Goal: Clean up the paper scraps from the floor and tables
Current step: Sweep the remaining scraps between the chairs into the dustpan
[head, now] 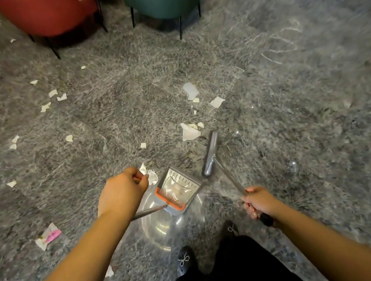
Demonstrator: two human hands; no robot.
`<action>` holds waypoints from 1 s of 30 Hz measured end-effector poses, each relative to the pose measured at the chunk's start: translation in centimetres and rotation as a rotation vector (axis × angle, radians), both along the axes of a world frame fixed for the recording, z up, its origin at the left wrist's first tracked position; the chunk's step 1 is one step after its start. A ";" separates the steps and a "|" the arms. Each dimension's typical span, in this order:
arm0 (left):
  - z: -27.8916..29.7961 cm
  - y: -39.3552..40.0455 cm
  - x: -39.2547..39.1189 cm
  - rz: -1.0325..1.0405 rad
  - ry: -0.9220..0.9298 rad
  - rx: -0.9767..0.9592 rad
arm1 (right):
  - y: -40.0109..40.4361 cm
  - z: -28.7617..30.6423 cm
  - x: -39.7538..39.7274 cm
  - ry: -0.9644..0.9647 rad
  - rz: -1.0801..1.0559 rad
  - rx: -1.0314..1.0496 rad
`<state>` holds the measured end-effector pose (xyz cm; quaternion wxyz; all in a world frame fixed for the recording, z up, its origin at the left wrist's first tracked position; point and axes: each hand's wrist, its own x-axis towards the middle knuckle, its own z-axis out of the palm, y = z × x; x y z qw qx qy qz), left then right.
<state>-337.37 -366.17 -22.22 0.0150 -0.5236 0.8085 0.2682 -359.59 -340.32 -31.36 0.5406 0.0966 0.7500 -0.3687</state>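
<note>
My left hand (123, 190) grips the long handle of a grey dustpan (179, 190) with an orange comb edge; the pan rests on the grey marbled floor with a few scraps inside. My right hand (259, 202) grips the metal handle of a grey broom (211, 153), whose head sits on the floor just right of the pan. White paper scraps (189, 132) lie just beyond the broom head. Two more scraps (148, 173) sit at the pan's left corner, beside my left hand. Other scraps (53, 98) are scattered over the left floor.
A red chair (46, 13) and a green chair (163, 0) stand on thin black legs at the far side. A pink and white wrapper (47, 235) lies at the near left. My dark shoes (186, 260) are at the bottom centre.
</note>
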 end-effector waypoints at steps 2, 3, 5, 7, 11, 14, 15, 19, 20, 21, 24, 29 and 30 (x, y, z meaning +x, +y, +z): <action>0.2 -1.0 -2.3 0.010 -0.012 -0.029 | -0.5 0.3 -1.5 0.005 -0.037 0.003; 0.2 -1.6 -3.6 0.011 -0.016 -0.045 | -0.8 0.5 -2.5 0.013 -0.043 0.004; 0.3 -3.0 -6.3 0.010 -0.019 -0.052 | -1.5 0.9 -5.0 0.028 -0.033 0.010; 0.2 -4.5 -9.2 0.012 -0.030 -0.052 | -2.5 1.3 -8.3 0.041 -0.009 -0.006; 0.2 -7.4 -14.5 0.062 -0.053 -0.069 | -5.2 1.8 -15.7 0.039 0.050 -0.002; 0.2 -9.5 -17.9 0.071 -0.084 -0.075 | -7.2 2.3 -21.0 0.021 0.069 -0.005; 0.1 -10.4 -19.4 0.065 -0.090 -0.080 | -8.0 2.4 -22.9 0.013 0.071 -0.016; -0.2 -13.4 -23.5 0.011 -0.115 -0.082 | -10.8 2.7 -27.9 0.020 0.105 -0.027; -0.4 -14.1 -24.5 -0.009 -0.132 -0.080 | -11.7 2.5 -28.9 0.028 0.109 -0.023; -0.6 -15.1 -25.5 -0.025 -0.147 -0.075 | -12.8 2.3 -29.9 0.044 0.108 -0.018; -0.8 -18.6 -28.4 -0.054 -0.169 -0.055 | -16.2 2.0 -32.7 0.087 0.098 -0.010; -0.7 -23.0 -31.8 -0.099 -0.182 -0.062 | -20.0 1.3 -37.5 0.125 0.107 0.048; -0.7 -23.7 -32.4 -0.101 -0.184 -0.066 | -20.8 1.1 -38.6 0.139 0.134 0.061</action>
